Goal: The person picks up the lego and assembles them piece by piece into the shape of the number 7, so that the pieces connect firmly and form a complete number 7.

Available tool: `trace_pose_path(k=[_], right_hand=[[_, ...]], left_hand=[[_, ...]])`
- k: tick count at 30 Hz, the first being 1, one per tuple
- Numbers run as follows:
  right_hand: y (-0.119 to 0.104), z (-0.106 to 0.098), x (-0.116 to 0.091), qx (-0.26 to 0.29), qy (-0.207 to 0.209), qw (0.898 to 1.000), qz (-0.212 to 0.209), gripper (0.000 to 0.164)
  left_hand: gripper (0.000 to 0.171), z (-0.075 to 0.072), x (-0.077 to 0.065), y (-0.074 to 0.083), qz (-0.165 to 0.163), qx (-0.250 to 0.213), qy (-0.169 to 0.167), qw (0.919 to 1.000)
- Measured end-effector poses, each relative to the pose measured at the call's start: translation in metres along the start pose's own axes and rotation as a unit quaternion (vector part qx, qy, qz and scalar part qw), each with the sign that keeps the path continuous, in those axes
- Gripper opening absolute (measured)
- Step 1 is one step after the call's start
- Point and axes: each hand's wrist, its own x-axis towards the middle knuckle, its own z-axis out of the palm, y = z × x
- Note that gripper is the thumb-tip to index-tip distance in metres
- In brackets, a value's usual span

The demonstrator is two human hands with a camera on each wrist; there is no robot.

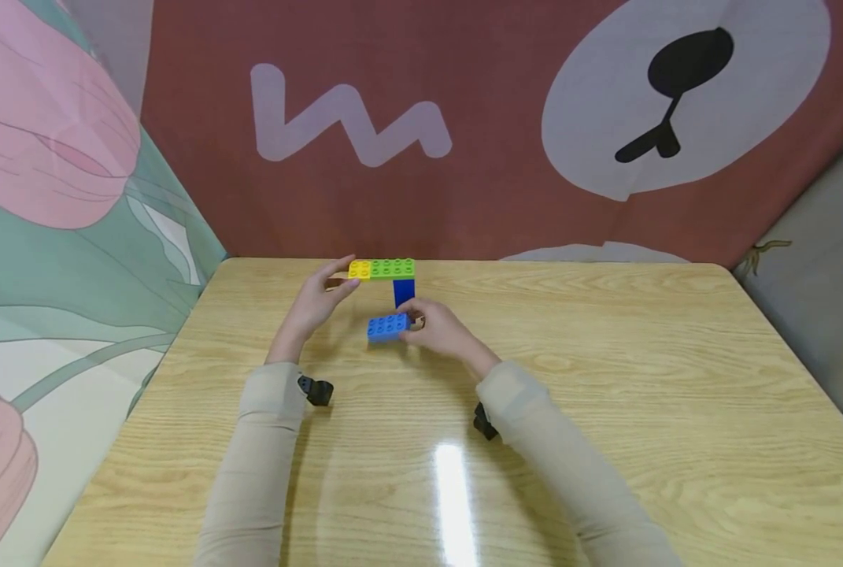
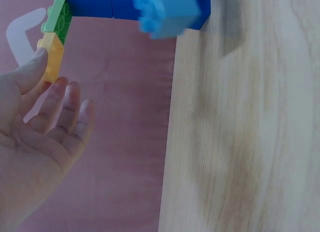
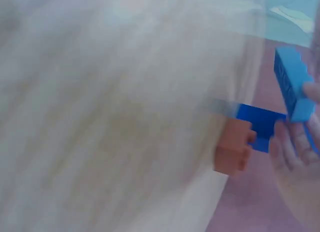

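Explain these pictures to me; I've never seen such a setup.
There is no machine: a person works with two bare hands. The wide picture comes from a camera worn on the head; the other two come from small wrist cameras, each looking at its own hand's work. On the wooden table stands a dark blue pillar with a green brick on top. The left hand grips the yellow brick at the green brick's end. The right hand holds a light blue brick above the table. The right wrist view, somewhat blurred, also shows an orange brick on the table near the pillar.
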Motion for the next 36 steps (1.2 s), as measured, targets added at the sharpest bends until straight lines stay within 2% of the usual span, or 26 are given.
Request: trace_pose_path(k=[5, 10, 14, 19, 22, 25, 36], right_hand=[[-0.008, -0.017, 0.0, 0.063, -0.022, 0.998, -0.006, 0.044], [-0.017, -0.032, -0.002, 0.106, -0.018, 0.994, -0.007, 0.045], [-0.021, -0.038, -0.002, 0.141, 0.022, 0.989, -0.023, 0.043], [-0.026, -0.038, 0.0, 0.182, 0.113, 0.976, -0.041, 0.042], [-0.029, -0.038, 0.003, 0.189, 0.161, 0.968, -0.034, 0.043], [-0.029, -0.037, 0.006, 0.192, 0.183, 0.964, -0.019, 0.043], [-0.028, -0.035, 0.017, 0.181, 0.17, 0.969, 0.002, 0.044]], left_hand=[[0.054, 0.0, 0.0, 0.0, 0.002, -0.001, 0.002, 1.0], [0.054, 0.0, 0.0, 0.0, 0.004, 0.0, 0.002, 1.0], [0.054, 0.0, 0.0, 0.0, 0.004, 0.002, 0.001, 1.0], [0.054, 0.0, 0.0, 0.0, 0.003, 0.001, -0.001, 1.0], [0.053, 0.0, 0.001, -0.001, 0.004, 0.0, 0.002, 1.0], [0.052, 0.001, 0.001, -0.001, 0.003, 0.0, 0.003, 1.0], [0.053, 0.002, 0.0, 0.0, 0.008, 0.0, 0.002, 1.0]])
